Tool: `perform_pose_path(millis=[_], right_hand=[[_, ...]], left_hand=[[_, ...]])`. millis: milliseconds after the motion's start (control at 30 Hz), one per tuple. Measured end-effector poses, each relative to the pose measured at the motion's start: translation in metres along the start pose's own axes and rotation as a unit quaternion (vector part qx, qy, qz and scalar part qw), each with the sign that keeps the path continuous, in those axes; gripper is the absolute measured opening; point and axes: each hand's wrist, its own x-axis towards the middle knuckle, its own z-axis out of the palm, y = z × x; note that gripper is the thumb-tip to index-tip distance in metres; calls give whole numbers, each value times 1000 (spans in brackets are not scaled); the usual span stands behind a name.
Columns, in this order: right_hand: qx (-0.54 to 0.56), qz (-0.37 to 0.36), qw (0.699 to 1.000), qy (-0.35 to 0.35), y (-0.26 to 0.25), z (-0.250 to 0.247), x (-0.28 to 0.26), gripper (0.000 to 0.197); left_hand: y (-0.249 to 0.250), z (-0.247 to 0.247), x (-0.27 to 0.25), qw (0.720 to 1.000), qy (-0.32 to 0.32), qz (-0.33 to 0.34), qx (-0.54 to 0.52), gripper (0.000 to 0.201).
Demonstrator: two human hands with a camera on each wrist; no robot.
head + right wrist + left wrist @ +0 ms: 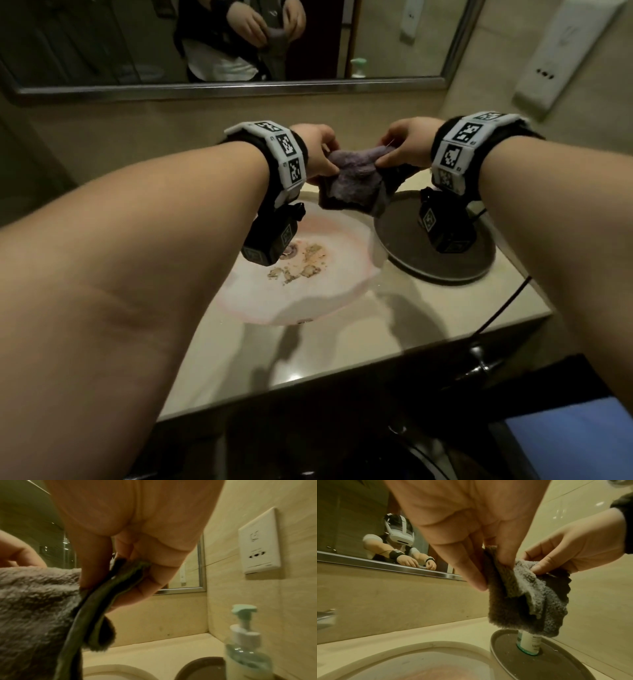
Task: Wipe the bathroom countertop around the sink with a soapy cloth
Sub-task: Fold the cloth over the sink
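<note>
Item: cloth [356, 178], grey-purple, fluffy. We find it held up in the air between both hands, over the far rim of the sink and the edge of the tray, touching neither. It hangs in loose folds; one face looks paler in the left wrist view, but we cannot tell whether that is soap or only the pile.

Item: left hand [317, 150]. Fingers and thumb pinch the cloth's left upper edge.

Item: right hand [406, 145]. Thumb and fingers pinch the right upper edge, with a folded hem caught between them in the right wrist view.

Item: sink [239, 298]. Pale basin with a pinkish ring and brownish residue lying near the drain.

Item: tabletop [359, 329]. Beige stone around the sink. We see no suds or clear wipe marks on it, though its sheen leaves wetness uncertain.

Item: tray [404, 253], dark and round, just right of the sink, carrying the soap bottle [247, 654], a pump dispenser with a green head.

Standing of the task, in our judgement: an early stage. The cloth is in hand and apparently being spread or folded; whether it has been soaped we cannot say. Wiping the tabletop around the sink appears not yet begun, so the whole circuit of the rim, including the ground by the tray, is left.
</note>
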Motion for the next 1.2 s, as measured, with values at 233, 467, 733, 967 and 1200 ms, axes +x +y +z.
perform_pose_path(millis=[233,467,733,967,1200], right_hand=[[-34,36,998,-44,85,-12,-1,38],[-17,84,993,-80,180,4,8,37],[-28,85,983,-160,238,45,22,33],[-60,81,976,-194,254,70,38,34],[-89,77,972,-205,257,86,50,40]], left_hand=[[53,66,35,999,-45,10,-1,35],[93,139,76,992,-103,26,75,39],[97,197,106,969,-163,15,185,42],[83,231,129,946,-201,-6,256,45],[63,249,146,910,-222,-21,351,52]])
